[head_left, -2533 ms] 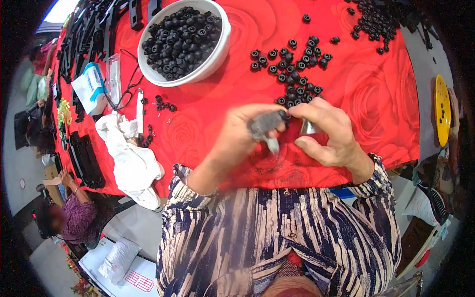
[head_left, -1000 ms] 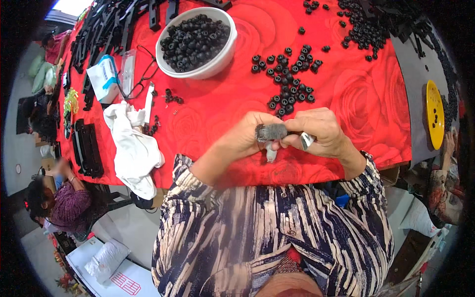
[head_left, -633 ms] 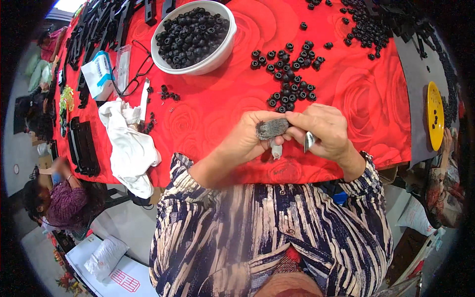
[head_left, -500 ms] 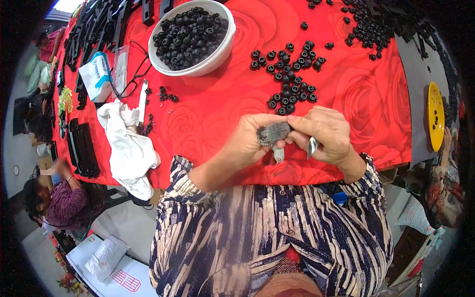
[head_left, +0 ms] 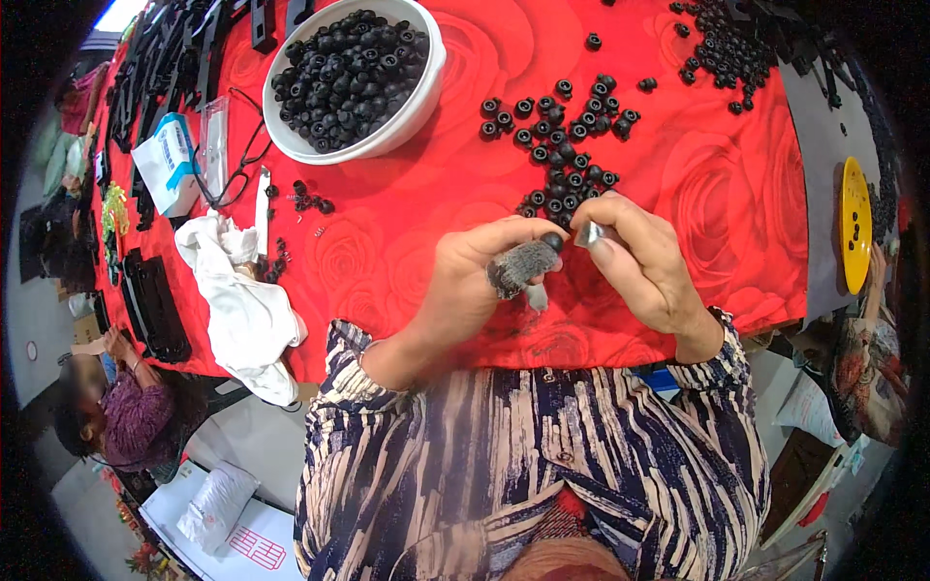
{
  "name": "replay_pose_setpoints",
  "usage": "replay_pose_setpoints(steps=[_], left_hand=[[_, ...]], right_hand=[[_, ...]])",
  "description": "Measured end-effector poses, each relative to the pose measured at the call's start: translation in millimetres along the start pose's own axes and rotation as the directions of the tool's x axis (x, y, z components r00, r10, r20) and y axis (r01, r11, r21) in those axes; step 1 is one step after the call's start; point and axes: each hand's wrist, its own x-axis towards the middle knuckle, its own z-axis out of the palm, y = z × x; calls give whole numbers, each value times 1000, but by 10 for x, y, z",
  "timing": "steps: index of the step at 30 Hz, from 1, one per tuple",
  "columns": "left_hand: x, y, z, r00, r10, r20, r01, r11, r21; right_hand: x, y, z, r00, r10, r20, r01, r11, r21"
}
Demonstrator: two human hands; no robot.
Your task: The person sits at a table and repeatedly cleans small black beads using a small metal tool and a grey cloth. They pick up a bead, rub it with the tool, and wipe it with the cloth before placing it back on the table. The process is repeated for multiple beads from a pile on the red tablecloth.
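The right hand (head_left: 647, 269) partly hides a shiny piece (head_left: 590, 234) too small to identify.

head camera | worn fisheye, upright | from above wearer's lap | faces down | near red tablecloth (head_left: 387, 203)

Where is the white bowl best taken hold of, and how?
Probably hold the white bowl by the left and right of its rim, two-handed, coming from the near side: it is wide, round and heaped with loose black pieces, so it should stay level.

A dark navy shirt (head_left: 465, 455) carries broken cream stripes, sleeves (head_left: 356, 360) included.
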Motion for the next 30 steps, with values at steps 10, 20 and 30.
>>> replay_pose_setpoints(steps=[10, 20, 30], left_hand=[[6, -45, 24, 1000, 1, 5, -1, 1000, -6], [6, -69, -8, 1000, 3, 28, -2, 1000, -31], [11, -121, -71, 998, -41, 37, 43, 998, -55]], right_hand=[[34, 116, 74, 998, -54, -29, 52, 995, -81], [55, 41, 31, 999, -15, 29, 18, 992, -127], [63, 153, 27, 994, -77, 75, 83, 993, -82]])
